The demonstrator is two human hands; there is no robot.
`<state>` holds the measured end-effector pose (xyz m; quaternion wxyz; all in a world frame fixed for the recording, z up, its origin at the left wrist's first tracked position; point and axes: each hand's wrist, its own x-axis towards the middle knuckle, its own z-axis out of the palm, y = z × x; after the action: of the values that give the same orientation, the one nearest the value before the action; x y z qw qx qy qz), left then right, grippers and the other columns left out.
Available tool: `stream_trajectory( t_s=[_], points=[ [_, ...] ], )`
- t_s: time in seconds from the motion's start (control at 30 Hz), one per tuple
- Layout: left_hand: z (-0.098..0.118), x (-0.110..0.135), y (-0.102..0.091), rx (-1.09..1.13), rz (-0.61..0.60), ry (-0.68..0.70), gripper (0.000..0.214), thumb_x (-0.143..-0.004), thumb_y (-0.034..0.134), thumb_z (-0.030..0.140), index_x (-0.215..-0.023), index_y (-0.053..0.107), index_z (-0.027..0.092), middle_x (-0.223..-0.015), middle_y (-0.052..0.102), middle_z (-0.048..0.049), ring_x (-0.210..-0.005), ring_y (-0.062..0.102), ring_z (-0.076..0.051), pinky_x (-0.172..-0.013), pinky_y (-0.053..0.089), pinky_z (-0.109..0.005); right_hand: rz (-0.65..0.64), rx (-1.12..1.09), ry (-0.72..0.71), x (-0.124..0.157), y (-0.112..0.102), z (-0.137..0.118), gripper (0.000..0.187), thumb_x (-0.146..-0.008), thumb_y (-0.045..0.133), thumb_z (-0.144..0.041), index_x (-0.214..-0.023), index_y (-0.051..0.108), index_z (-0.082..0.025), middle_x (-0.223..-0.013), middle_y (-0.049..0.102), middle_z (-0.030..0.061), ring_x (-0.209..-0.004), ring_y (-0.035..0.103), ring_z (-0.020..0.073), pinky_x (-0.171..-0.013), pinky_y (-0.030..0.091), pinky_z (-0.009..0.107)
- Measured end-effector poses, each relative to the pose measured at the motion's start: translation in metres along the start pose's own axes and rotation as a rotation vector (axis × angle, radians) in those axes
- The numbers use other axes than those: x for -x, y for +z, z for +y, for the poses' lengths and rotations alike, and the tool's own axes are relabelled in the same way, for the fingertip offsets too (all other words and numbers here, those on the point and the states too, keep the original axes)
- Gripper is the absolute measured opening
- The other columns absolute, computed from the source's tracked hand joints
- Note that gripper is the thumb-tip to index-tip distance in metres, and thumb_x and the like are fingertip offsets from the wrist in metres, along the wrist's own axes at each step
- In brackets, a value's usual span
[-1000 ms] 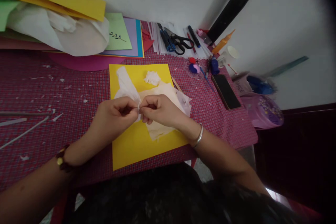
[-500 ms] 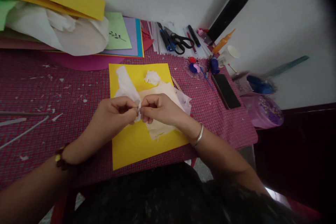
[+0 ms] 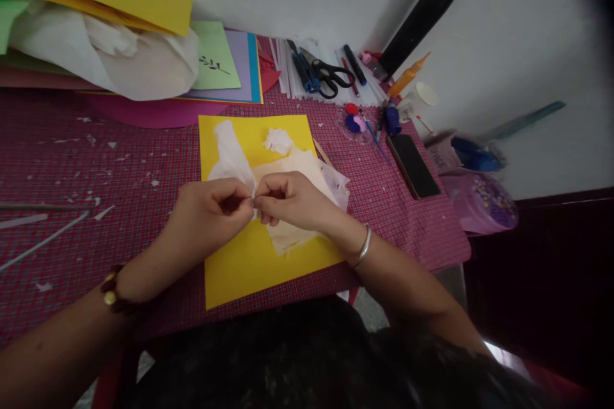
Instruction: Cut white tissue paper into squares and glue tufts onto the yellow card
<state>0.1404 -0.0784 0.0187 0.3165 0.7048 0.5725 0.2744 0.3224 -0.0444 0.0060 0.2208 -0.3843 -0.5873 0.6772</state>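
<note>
Over a yellow paper sheet (image 3: 235, 278), my left hand (image 3: 213, 214) and my right hand (image 3: 292, 201) meet fingertip to fingertip. Both pinch a small piece of white tissue paper (image 3: 254, 197), mostly hidden by the fingers. Behind my left hand lies a white tissue strip (image 3: 230, 150) on the yellow sheet; whether it joins the pinched piece I cannot tell. A crumpled white tissue piece (image 3: 278, 140) sits near the sheet's far edge. Cream-coloured paper (image 3: 292, 239) with ragged edges lies under my right hand.
Scissors (image 3: 330, 77), a blue cutter (image 3: 304, 71) and pens lie at the back. A phone (image 3: 413, 166) rests at the right, near a paint palette (image 3: 354, 121). Stacked coloured papers (image 3: 218, 57) fill the back left. Paper scraps and thin sticks (image 3: 45, 243) lie at left.
My left hand has turned slightly, its fingertips closer to those of my right hand. Less of the pinched tissue shows between them. My right hand has hardly moved.
</note>
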Motion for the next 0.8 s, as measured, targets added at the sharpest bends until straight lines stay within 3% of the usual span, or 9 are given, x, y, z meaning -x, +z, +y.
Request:
stream_trajectory(
  t_s=[0.3,0.63,0.8],
  points=[
    [0.0032,-0.0012,-0.0056,0.207,-0.034,-0.194,0.019,-0.07,0.056,0.035,-0.062,0.067,0.021,-0.059,0.065,0.0,-0.058,0.056,-0.015,-0.054,0.039,-0.025,-0.015,-0.074,0.024,-0.001,-0.0034,-0.0065,0.01,-0.084,0.062,-0.02,-0.075,0.058,-0.019,-0.063,0.063,-0.0056,-0.056,0.059,0.0067,-0.058,0.05,0.023],
    [0.0038,0.0003,0.0012,0.104,0.011,-0.093,0.024,-0.073,0.054,0.038,-0.06,0.064,0.02,-0.054,0.055,0.0015,-0.053,0.045,-0.012,-0.052,0.034,-0.025,0.024,-0.068,0.0,-0.0024,0.0002,-0.0046,0.012,-0.083,0.063,-0.018,-0.077,0.053,-0.02,-0.064,0.06,-0.0074,-0.058,0.058,0.0058,-0.059,0.047,0.024],
    [0.0036,-0.0007,0.0001,0.183,-0.026,-0.113,0.021,-0.072,0.053,0.034,-0.06,0.064,0.021,-0.057,0.061,0.0002,-0.056,0.051,-0.014,-0.054,0.036,-0.026,-0.023,-0.129,-0.053,-0.0021,-0.0029,-0.0033,0.009,-0.082,0.063,-0.02,-0.079,0.055,-0.02,-0.066,0.063,-0.0068,-0.058,0.06,0.0061,-0.058,0.047,0.023]
  ],
)
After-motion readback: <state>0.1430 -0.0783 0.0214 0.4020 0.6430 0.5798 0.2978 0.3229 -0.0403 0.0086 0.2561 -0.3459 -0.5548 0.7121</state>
